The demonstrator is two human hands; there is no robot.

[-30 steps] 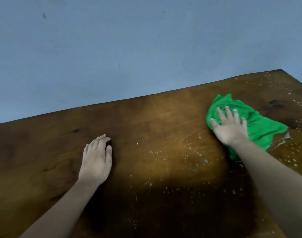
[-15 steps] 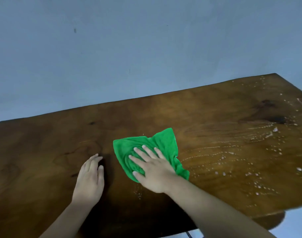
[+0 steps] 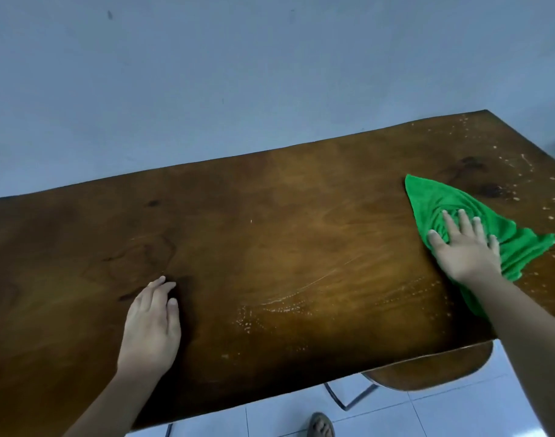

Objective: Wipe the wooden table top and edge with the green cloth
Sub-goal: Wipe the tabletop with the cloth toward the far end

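The wooden table (image 3: 269,216) fills the middle of the view, its top dark brown with wet streaks and white droplets. A green cloth (image 3: 440,200) lies spread on the right part of the top. My right hand (image 3: 465,247) presses flat on the cloth, fingers apart and pointing away from me. My left hand (image 3: 151,323) rests palm down on the bare wood at the near left, holding nothing. Foamy spots remain at the far right corner (image 3: 522,171) and along a streak near the front (image 3: 269,307).
A pale blue wall (image 3: 238,74) rises right behind the table's far edge. Under the near edge a wooden chair seat (image 3: 427,370) with a metal frame stands on white floor tiles. A sandalled foot (image 3: 321,425) shows at the bottom.
My right hand swept the cloth from the right to the middle beside my left hand, then back to the right. Most droplets in the middle are gone. My left hand stayed put.
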